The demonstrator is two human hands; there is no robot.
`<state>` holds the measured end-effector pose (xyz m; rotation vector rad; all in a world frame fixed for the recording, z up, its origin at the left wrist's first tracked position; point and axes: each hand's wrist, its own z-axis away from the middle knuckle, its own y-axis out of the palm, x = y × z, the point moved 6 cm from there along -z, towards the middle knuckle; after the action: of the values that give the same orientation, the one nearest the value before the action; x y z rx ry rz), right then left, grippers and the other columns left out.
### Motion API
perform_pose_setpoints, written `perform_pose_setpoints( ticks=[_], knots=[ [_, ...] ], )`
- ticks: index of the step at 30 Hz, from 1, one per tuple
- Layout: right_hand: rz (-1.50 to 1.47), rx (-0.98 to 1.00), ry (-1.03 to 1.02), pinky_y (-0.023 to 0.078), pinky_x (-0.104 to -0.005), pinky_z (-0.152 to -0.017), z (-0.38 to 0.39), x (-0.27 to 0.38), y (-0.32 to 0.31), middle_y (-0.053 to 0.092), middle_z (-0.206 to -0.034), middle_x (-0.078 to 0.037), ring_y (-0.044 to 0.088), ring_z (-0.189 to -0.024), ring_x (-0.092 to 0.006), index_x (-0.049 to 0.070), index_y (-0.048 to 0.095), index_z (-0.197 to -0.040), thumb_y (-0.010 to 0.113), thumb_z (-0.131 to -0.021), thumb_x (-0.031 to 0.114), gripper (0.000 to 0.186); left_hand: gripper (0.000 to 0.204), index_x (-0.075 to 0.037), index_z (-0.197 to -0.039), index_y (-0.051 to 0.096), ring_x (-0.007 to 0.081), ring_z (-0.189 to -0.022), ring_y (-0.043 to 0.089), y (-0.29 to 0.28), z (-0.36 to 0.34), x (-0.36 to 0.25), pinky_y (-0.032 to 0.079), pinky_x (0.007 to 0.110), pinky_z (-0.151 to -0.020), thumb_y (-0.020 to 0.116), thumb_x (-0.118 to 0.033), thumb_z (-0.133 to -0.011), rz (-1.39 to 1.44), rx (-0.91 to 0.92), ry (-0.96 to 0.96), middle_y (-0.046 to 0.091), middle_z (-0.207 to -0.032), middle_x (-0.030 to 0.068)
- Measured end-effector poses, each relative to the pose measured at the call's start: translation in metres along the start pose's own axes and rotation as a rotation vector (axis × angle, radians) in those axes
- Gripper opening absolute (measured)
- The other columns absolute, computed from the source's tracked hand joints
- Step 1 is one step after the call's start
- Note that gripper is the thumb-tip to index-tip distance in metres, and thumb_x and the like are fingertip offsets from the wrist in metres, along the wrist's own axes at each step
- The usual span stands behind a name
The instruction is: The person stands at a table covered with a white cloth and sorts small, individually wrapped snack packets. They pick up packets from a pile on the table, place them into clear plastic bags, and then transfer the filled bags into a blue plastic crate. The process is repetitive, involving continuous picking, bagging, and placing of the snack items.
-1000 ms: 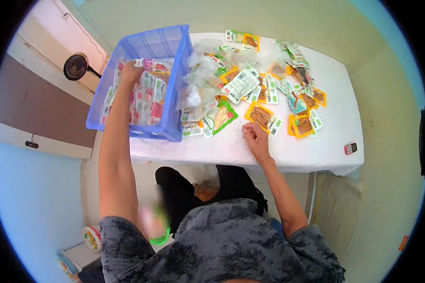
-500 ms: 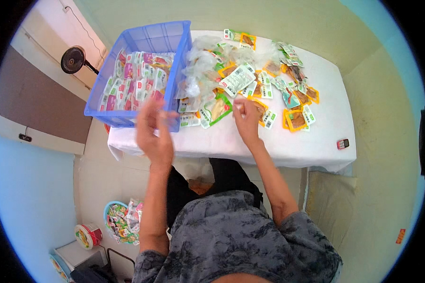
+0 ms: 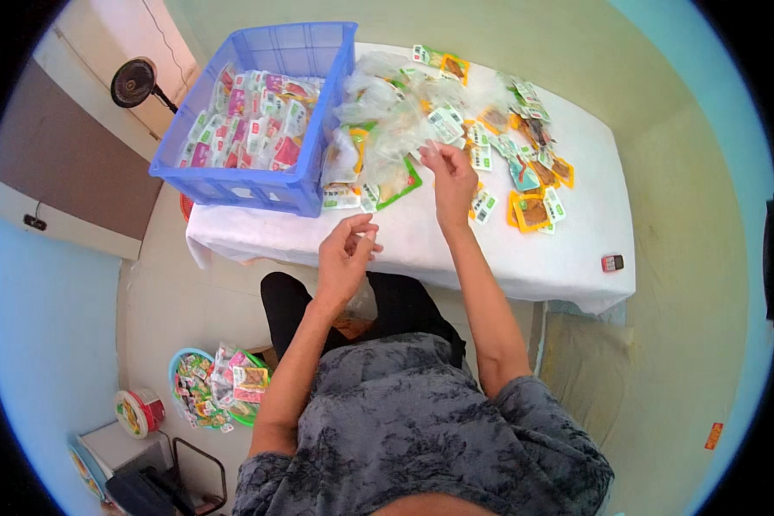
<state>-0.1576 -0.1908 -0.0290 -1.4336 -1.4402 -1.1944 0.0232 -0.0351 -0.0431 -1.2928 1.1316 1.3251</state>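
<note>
My right hand (image 3: 452, 185) is over the middle of the white-covered table (image 3: 387, 245), its thumb and fingers pinched on the edge of a clear plastic bag (image 3: 397, 136). This thin bag spreads leftward over a green-edged food packet (image 3: 396, 187) and hides part of a white packet (image 3: 445, 125). My left hand (image 3: 344, 262) hovers at the table's front edge, fingers loosely curled and apart, with nothing visible in it. More crumpled clear bags (image 3: 368, 96) lie beside the blue crate (image 3: 258, 191), which holds several rows of upright packets (image 3: 248, 129).
Yellow-edged food packets (image 3: 531, 211) lie scattered on the table's right half. A small red and black device (image 3: 612, 263) sits near the right corner. Basins of packets (image 3: 196, 387) and a red and white tub (image 3: 139, 413) stand at lower left, below a black fan (image 3: 135, 82).
My left hand has moved from the crate's front rightward and down to the table edge. My right hand has risen slightly, and clear plastic now stretches from its fingers across the packets.
</note>
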Motion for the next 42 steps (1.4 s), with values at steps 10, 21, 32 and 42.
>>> perform_pose_setpoints(
  ticks=[10,21,32,42],
  knots=[
    [-0.088,-0.054,0.125,0.054,-0.0277,-0.091,0.079,-0.015,-0.047,0.071,-0.111,-0.011,0.068,-0.099,-0.0138,-0.003,0.065,-0.104,0.065,-0.095,0.002,0.011,0.069,-0.004,-0.145,0.047,0.0285,-0.102,0.067,0.029,-0.062,-0.025,0.056,0.038,-0.082,0.077,-0.015,-0.083,-0.692,-0.067,0.242,0.052,-0.14,0.0201],
    [-0.112,-0.246,0.123,0.056,-0.0347,-0.098,0.076,-0.007,-0.12,0.068,-0.115,-0.017,0.068,-0.109,-0.0221,-0.004,0.059,-0.107,0.058,-0.101,0.006,0.011,0.062,-0.001,-0.147,0.045,0.0217,-0.085,0.072,0.001,-0.112,0.028,0.059,0.03,-0.066,0.068,-0.007,-0.09,-0.081,-0.089,0.077,0.044,-0.145,0.0171],
    [-0.274,0.009,0.182,0.059,-0.0371,-0.093,0.093,0.051,-0.046,0.07,-0.108,-0.018,0.07,-0.105,-0.0251,-0.005,0.059,-0.108,0.055,-0.102,0.005,0.012,0.102,-0.007,-0.157,0.028,0.0205,-0.111,0.06,0.029,-0.049,0.018,0.052,0.033,-0.085,0.087,-0.027,-0.077,0.161,-0.025,-0.042,0.05,-0.142,0.0144],
    [0.066,0.077,0.188,0.054,-0.0258,-0.074,0.075,0.02,-0.095,0.074,-0.099,-0.007,0.065,-0.084,-0.0101,0.001,0.066,-0.102,0.063,-0.099,0.012,0.012,0.02,-0.007,-0.097,0.071,0.0033,-0.06,0.044,-0.048,-0.037,0.036,0.034,0.022,-0.055,0.079,-0.023,-0.087,0.352,0.041,-0.294,0.064,-0.076,-0.0035]
  ],
)
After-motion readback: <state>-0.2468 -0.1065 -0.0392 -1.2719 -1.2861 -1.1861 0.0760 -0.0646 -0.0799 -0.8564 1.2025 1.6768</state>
